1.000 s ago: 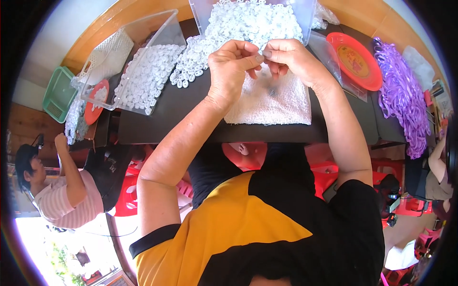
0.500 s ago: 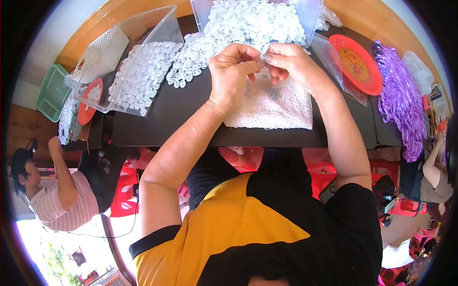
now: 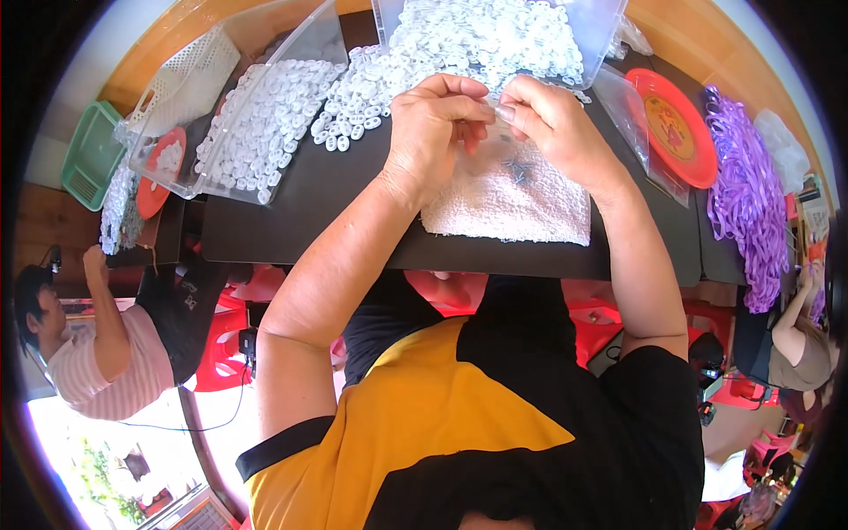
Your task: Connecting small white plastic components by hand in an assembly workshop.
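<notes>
Above a white terry cloth [image 3: 503, 212], my left hand [image 3: 433, 124] and my right hand [image 3: 556, 124] meet fingertip to fingertip. Both are closed in a pinch. Something small and pale shows between the fingertips, too small to name. Several thin grey bits [image 3: 517, 170] lie on the cloth below my right hand. Just beyond the fingers, small white oval pieces with holes [image 3: 486, 40] fill a clear plastic bin [image 3: 609, 31]. More of these pieces spill onto the dark table [image 3: 327, 212] in a loose pile [image 3: 349, 110] left of my hands.
At left, a tilted clear bin [image 3: 190, 187] holds white pieces, near a white perforated basket [image 3: 203, 66], green tray [image 3: 84, 168] and red plate [image 3: 155, 199]. A red-rimmed plate [image 3: 707, 159] and purple straps [image 3: 746, 203] are at right. People sit on the left [image 3: 115, 362] and right [image 3: 799, 340].
My fingertips have parted slightly, and my right hand sits a little farther right and lower. More of the grey bits on the cloth now show. The whole view has shifted slightly.
</notes>
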### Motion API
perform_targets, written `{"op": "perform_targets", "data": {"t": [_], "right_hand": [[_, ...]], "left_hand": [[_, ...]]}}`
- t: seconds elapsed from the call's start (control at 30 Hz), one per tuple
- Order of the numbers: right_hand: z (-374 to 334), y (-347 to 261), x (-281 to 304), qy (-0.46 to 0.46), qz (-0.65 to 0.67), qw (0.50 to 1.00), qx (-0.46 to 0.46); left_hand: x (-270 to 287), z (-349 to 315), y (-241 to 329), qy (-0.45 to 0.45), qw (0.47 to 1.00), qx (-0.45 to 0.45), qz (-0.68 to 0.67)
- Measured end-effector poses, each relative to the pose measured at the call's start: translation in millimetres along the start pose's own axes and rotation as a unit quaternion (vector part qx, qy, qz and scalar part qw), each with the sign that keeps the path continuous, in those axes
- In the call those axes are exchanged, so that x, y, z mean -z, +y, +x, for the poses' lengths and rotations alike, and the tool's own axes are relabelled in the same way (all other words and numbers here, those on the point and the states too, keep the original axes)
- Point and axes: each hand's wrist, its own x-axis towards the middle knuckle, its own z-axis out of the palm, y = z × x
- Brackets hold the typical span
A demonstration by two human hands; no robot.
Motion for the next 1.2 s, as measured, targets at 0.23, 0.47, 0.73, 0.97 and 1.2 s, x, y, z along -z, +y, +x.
{"op": "perform_targets", "data": {"t": [0.23, 0.47, 0.73, 0.97, 1.2], "right_hand": [[0.7, 6.8, -3.3, 0.024, -0.021, 0.998, 0.045], [0.7, 4.8, -0.1, 0.027, -0.011, 0.999, 0.030], [-0.4, 9.4, 14.8, -0.013, -0.145, 0.989, 0.033], [0.6, 14.6, 17.0, -0.009, -0.080, 0.997, -0.007], [1.5, 1.9, 4.1, -0.014, 0.097, 0.993, -0.063]], "left_hand": [[5.5, 3.7, 6.0, -0.037, 0.999, 0.025, 0.021], [9.2, 7.1, 5.3, -0.022, 0.999, 0.040, 0.003], [8.8, 6.7, 5.3, -0.035, 0.999, 0.011, 0.001], [6.0, 7.3, -1.5, -0.025, 0.996, -0.071, 0.050], [-5.9, -3.7, -1.6, -0.001, 0.986, -0.116, 0.118]]}}
